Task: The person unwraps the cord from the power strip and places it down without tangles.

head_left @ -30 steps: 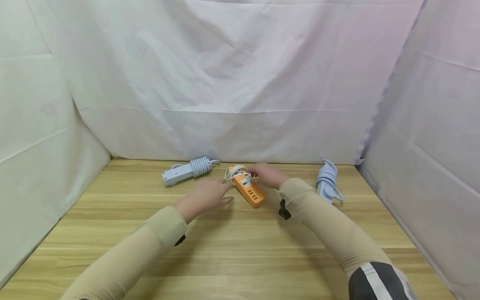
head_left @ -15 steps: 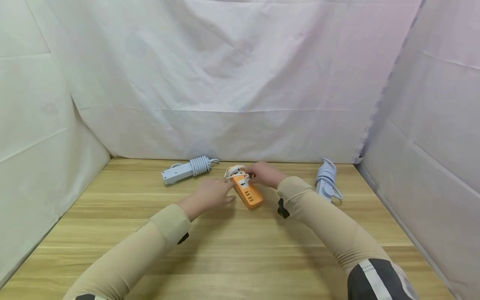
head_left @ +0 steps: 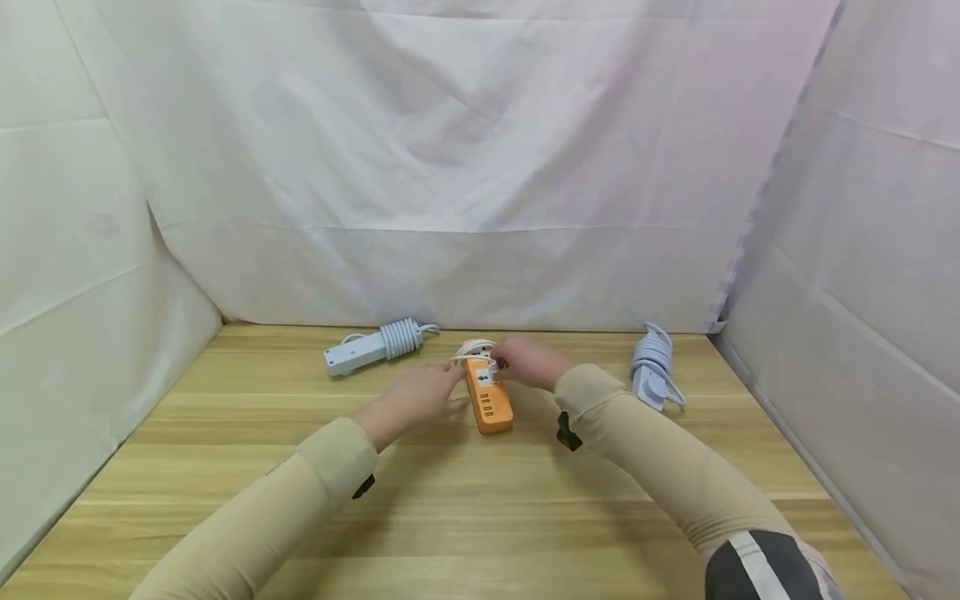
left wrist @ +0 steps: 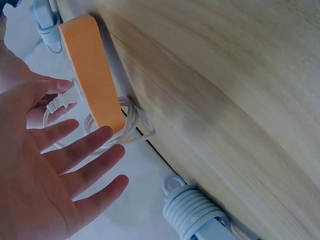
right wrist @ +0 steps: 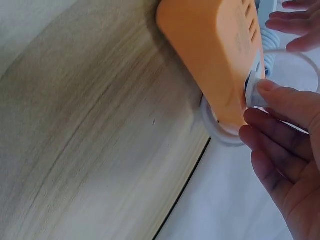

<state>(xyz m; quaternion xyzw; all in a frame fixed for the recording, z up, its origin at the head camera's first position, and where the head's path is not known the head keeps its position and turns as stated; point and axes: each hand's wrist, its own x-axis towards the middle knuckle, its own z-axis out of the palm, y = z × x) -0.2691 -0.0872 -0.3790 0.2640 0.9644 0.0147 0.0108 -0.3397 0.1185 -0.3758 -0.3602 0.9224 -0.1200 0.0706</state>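
An orange power strip (head_left: 493,414) stands on the wooden table with its near end toward me. White cord (left wrist: 131,120) loops round its far end. My right hand (head_left: 531,363) pinches a white plug (right wrist: 256,94) between thumb and fingers, and the plug sits against the strip's socket face. Beside the strip's left edge is my left hand (head_left: 420,396). Its fingers are spread and extended in the left wrist view, with the fingertips (left wrist: 104,132) overlapping the cord loops there.
A pale power strip wrapped in its own cord (head_left: 375,343) lies at the back left. Another wrapped pale strip (head_left: 654,367) lies at the back right. White cloth (head_left: 480,167) hangs behind the table (head_left: 480,517) and along both sides.
The orange strip's near end has swung left and toward me, so it lies straighter. My right hand has kept its pinch on the plug. The left hand has barely shifted.
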